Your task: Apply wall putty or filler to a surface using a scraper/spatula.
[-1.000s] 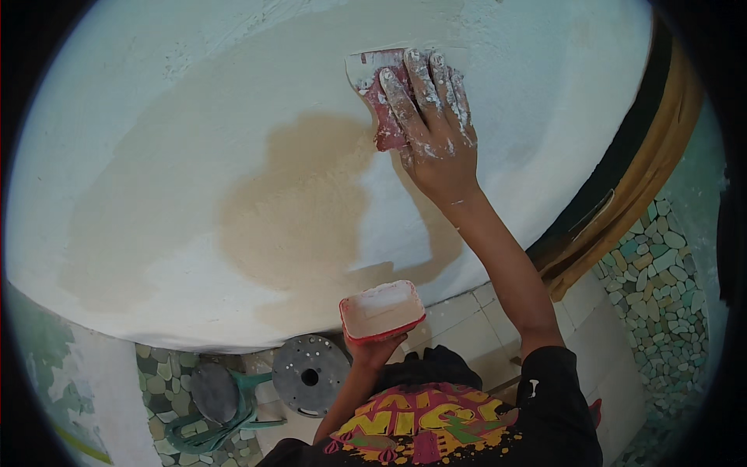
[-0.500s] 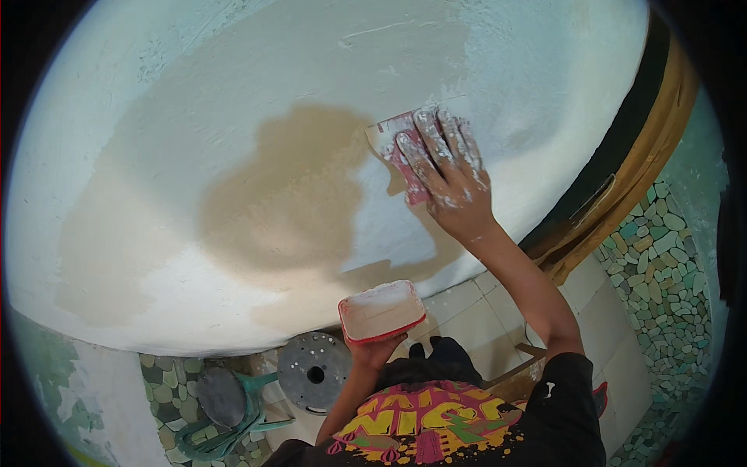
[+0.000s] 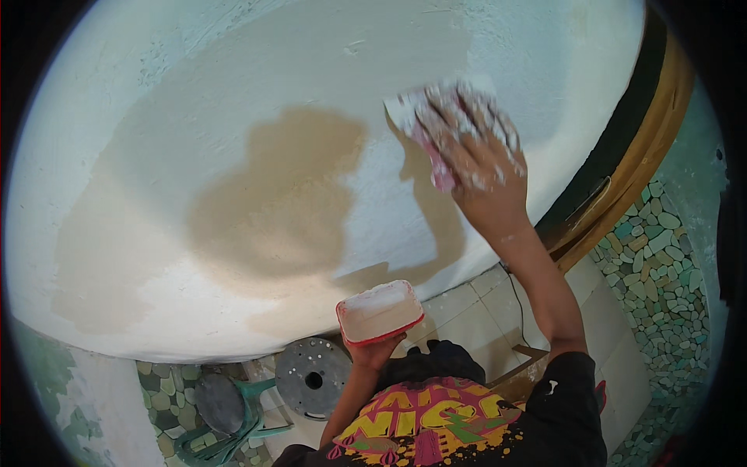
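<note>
My right hand (image 3: 486, 152), smeared with white paste, presses a pink-and-white putty scraper (image 3: 440, 171) against a pale wall (image 3: 233, 101). Its fingers lie over the back of the scraper's wide blade, slightly blurred by motion. Lower down, my left hand (image 3: 373, 354) grips a rectangular tub (image 3: 379, 317) with a red rim from underneath. White putty (image 3: 381, 297) coats the inside of the tub along its far side. Damp-looking grey and beige patches spread over the wall, and shadows of my head and arm fall across it.
A dark round perforated disc (image 3: 313, 377) is below left, beside a green-framed stool (image 3: 222, 405). Brown trim (image 3: 661, 148) curves along the wall's right edge. Pebble flooring (image 3: 661, 241) and pale tiles (image 3: 459, 311) lie below, with a thin cable (image 3: 520, 307) on the tiles.
My right hand has slid the putty scraper up and to the right along the wall. My left hand and the tub have stayed almost in place.
</note>
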A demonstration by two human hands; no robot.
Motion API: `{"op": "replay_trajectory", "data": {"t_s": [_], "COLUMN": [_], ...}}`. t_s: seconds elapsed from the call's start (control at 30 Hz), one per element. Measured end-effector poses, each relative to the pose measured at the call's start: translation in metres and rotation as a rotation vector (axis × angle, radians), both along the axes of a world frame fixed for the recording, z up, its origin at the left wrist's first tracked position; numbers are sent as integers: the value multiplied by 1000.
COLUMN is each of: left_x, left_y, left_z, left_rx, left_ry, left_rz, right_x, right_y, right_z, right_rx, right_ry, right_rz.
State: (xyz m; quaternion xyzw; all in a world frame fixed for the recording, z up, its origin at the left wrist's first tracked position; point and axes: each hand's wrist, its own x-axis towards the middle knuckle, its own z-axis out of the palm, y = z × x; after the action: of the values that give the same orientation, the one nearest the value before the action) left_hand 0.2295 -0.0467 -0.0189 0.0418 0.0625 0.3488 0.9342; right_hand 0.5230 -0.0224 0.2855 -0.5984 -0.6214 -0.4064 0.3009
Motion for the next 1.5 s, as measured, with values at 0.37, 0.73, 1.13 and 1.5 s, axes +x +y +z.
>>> {"op": "replay_trajectory", "data": {"t_s": [0.37,0.73,1.13,1.5], "left_x": [6,3,3,0], "left_y": [8,11,3,9], "left_z": [2,1,9,4], "left_rx": [-52,24,-96,-86], "left_ry": [-46,-140,-52,-38], "left_rz": [-5,-5,25,77], "right_x": [11,-17,-41,-48], "right_y": [-6,-25,1,-16], "right_z": [61,-16,70,63], "right_rx": [116,-128,158,113], "right_ry": [2,63,-18,9], "right_rz": [58,16,36,66]}}
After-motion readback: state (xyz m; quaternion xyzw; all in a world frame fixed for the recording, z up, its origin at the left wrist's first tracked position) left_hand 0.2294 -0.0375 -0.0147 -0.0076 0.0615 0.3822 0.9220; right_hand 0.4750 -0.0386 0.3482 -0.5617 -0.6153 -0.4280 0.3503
